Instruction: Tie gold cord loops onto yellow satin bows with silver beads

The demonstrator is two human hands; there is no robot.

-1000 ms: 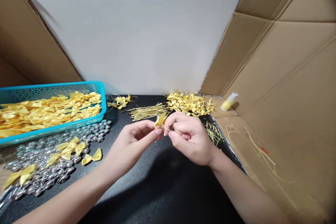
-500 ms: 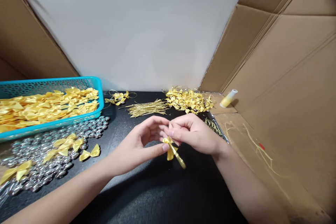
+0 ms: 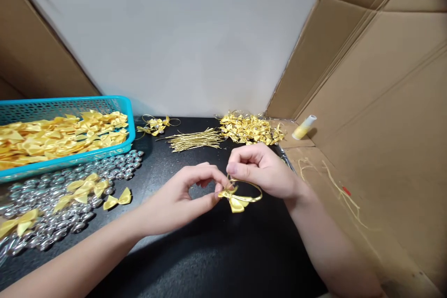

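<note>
Over the black table, my left hand (image 3: 190, 193) pinches a yellow ribbon bow (image 3: 238, 204) between thumb and forefinger. A gold cord (image 3: 259, 191) curves out from the bow in a loop to the right. My right hand (image 3: 260, 167) is closed just above, thumb against forefinger, with a cord end seeming to run into the pinch. The knot of the bow is partly behind my left fingertips. Straight gold cords (image 3: 195, 139) lie in a bundle beyond my hands, and a heap of bows with cord loops (image 3: 249, 129) sits behind my right hand.
A blue basket (image 3: 130, 121) of yellow bows stands at the left. Before it spread many silver beads (image 3: 70, 216), with loose bows (image 3: 118, 199) on and beside them. A yellow-and-white tube (image 3: 303, 127) stands on cardboard at right. Cardboard walls (image 3: 394, 79) flank the table.
The cord, earlier pointing down towards me, now bends round in an open loop to the right. My right hand has moved slightly right, and the bow has turned in my left fingers.
</note>
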